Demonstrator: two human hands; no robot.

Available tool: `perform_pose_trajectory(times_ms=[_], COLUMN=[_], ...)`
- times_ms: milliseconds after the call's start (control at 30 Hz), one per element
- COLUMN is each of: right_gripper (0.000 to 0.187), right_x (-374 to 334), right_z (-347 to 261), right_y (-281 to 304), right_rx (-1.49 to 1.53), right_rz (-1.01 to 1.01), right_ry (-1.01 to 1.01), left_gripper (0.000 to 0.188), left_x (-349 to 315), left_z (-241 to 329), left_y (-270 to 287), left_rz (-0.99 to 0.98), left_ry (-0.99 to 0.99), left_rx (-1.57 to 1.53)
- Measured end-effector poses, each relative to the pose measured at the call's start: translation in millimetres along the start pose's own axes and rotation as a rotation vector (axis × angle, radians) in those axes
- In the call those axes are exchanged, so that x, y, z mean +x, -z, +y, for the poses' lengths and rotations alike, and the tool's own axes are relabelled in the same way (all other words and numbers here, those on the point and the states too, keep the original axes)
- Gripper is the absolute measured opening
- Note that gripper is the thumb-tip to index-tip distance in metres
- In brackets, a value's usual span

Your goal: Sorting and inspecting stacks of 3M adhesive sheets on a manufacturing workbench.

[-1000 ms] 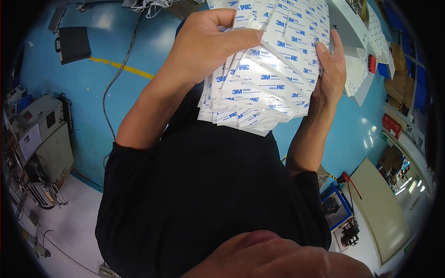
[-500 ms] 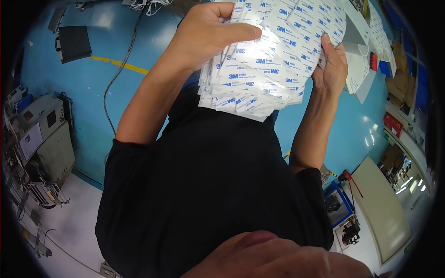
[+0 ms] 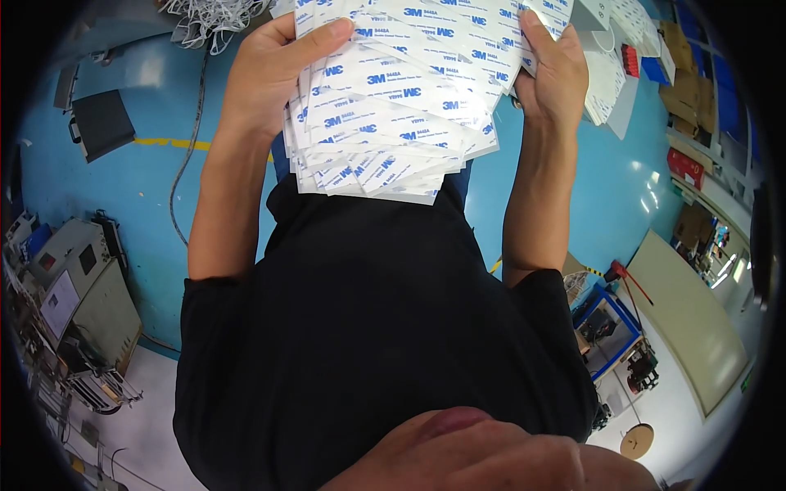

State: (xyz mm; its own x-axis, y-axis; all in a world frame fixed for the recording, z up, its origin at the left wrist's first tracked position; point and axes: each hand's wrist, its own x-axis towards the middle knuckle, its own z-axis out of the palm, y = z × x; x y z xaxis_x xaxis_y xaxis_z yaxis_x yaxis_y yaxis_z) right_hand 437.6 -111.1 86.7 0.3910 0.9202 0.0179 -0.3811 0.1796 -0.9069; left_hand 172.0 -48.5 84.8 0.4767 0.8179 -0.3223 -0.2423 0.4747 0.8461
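Observation:
A thick, uneven stack of white sheets with blue print [image 3: 393,106], looking like adhesive-backed sheets, is held up between my two hands at the top of the view. My left hand [image 3: 274,69] grips its left side, thumb lying on top and fingers underneath. On the right edge, my right hand [image 3: 553,74] holds the stack with its thumb on the upper face; the other fingers are partly hidden behind. The sheets are fanned, their lower corners jutting out at different angles. The top of the stack runs out of view.
More printed white sheets [image 3: 602,86] lie beyond my right hand, near a red object [image 3: 630,60] and cardboard boxes [image 3: 684,78]. A black case [image 3: 102,123] and a cable [image 3: 192,155] are on the blue floor [image 3: 151,196] at left. A grey machine [image 3: 82,278] stands farther left.
Both hands and the stack have shifted left in the view, and the stack looks turned slightly. The surroundings have shifted too. My grip on both sides stays.

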Motion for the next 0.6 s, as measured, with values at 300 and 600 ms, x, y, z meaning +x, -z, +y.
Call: perform_pose_trajectory(times_ms=[300,600], right_gripper=[0.034,0.039], right_x=[-1,-11], right_z=[-1,4], right_y=[7,-7], right_rx=[0.025,-0.113], right_rz=[0.027,-0.036], right_ry=[-0.095,-0.219], left_gripper=[0.032,0.032], left_x=[-3,-5], left_z=[6,6], left_y=[-8,-8], left_rz=[0.032,0.025], left_ry=[-0.072,-0.139], left_rx=[0.003,0.136])
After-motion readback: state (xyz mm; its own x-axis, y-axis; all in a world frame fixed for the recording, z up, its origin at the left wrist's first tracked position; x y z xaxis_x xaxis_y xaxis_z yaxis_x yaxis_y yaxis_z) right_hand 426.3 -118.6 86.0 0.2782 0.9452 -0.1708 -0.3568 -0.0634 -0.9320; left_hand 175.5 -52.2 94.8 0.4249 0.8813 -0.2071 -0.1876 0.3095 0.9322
